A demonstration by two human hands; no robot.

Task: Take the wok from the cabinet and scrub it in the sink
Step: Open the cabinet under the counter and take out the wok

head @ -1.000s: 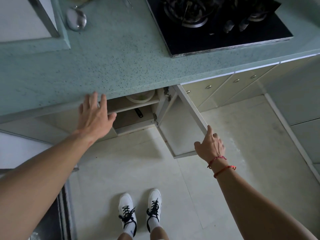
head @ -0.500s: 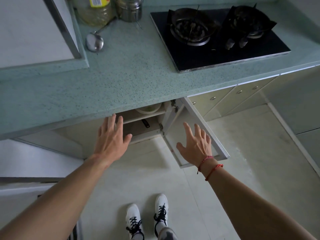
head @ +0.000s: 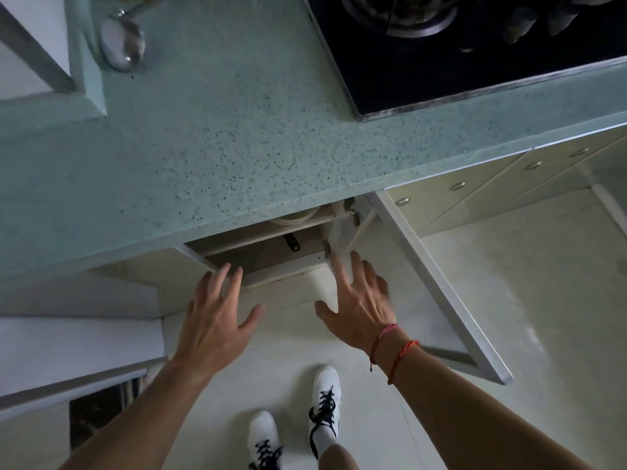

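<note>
1. A speckled pale green counter (head: 237, 147) fills the upper half of the frame.
2. A black glass hob (head: 424, 72) sits in it, upper right.
3. Cream drawer fronts (head: 437, 201) with round knobs, right.
4. Pale floor (head: 526, 300) below; dim light.

Open under-counter cabinet (head: 268, 256), one dark handle (head: 292, 241) inside.
Sits just below frame centre, toward 6 o'clock, tucked under the speckled green counter (head: 237, 147) lip. Has the pale door (head: 407, 283) swung wide, stretching toward 4 o'clock. Shows a shelf (head: 258, 232) across the top of the opening and a brown lower compartment. Holds there, toward 1 o'clock of the opening, a black handle angled toward 5 o'clock, otherwise hidden; impossible to say whether the wok's.
</note>
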